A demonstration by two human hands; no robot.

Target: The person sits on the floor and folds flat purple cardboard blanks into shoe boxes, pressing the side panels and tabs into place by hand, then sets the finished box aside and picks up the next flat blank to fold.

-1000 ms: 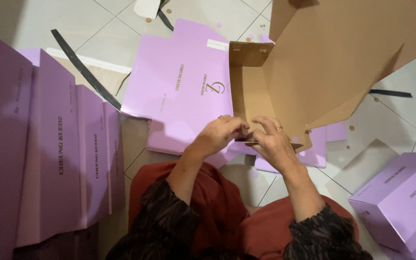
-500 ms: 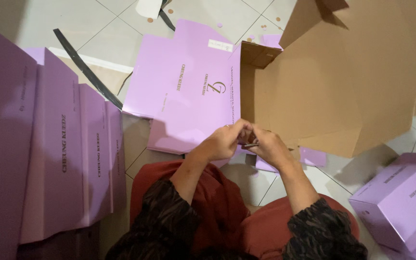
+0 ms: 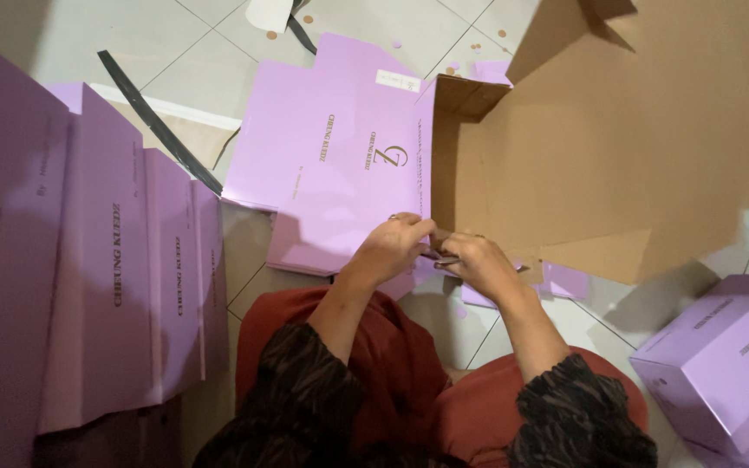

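Both hands, left [image 3: 392, 247] and right [image 3: 477, 263], pinch closed on the near edge of the flat box blank [image 3: 513, 165] lying on the floor [image 3: 114, 35] ahead, a light, stiff yet creasable card best held by its edges and folds.

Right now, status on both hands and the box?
Left hand and right hand pinching the bottom edge of the unfolded lilac box blank. Brown inner flap raised. Folded boxes stacked left.
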